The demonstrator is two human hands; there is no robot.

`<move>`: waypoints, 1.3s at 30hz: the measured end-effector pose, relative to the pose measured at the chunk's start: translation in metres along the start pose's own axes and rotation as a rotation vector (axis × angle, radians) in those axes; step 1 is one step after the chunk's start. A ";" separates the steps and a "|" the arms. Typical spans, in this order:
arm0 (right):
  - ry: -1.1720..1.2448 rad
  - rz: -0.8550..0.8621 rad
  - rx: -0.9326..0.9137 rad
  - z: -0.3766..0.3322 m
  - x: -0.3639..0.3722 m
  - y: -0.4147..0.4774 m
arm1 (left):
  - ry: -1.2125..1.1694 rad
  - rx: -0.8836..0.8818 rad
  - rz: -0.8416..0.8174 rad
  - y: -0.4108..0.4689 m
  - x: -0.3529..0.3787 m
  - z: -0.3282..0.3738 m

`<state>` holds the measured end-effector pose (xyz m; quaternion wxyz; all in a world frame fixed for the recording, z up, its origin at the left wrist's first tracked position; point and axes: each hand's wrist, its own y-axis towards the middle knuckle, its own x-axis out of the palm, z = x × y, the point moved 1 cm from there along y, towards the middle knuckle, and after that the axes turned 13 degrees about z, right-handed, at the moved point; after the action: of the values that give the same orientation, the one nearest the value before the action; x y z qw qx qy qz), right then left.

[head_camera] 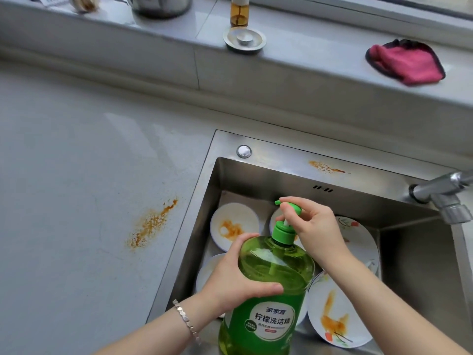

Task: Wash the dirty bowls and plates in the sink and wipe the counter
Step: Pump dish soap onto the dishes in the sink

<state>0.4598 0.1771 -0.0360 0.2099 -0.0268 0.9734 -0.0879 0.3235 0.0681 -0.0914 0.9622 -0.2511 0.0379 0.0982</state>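
A large green dish-soap bottle is held over the steel sink. My left hand grips the bottle's shoulder. My right hand curls over the green pump head. Below lie several dirty white dishes: a small bowl with orange residue, a plate with an orange smear, another patterned plate, and a bowl partly hidden under my left hand. An orange stain marks the grey counter.
The tap juts in at the right over the sink. A smaller orange stain sits on the sink's back rim. On the window ledge are a red cloth, a sink strainer plug, an oil bottle and a metal pot.
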 end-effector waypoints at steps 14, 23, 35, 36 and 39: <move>-0.167 0.047 -0.168 -0.026 -0.023 -0.010 | 0.047 0.073 -0.032 -0.004 -0.004 0.020; -0.027 0.298 -0.556 -0.101 -0.051 0.001 | 0.183 0.350 0.010 0.030 -0.011 0.102; -0.181 0.394 -0.650 -0.152 -0.016 0.096 | 0.639 0.173 0.084 0.076 -0.035 0.100; -0.192 0.400 -0.605 -0.151 -0.011 0.100 | 0.649 0.173 0.090 0.078 -0.036 0.100; -0.264 0.393 -0.530 -0.154 -0.005 0.113 | 0.665 0.174 0.098 0.080 -0.037 0.101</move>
<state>0.3989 0.3130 0.0833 0.3325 0.0964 0.9134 0.2141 0.2729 0.1797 -0.0366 0.9091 -0.1841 0.3699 0.0536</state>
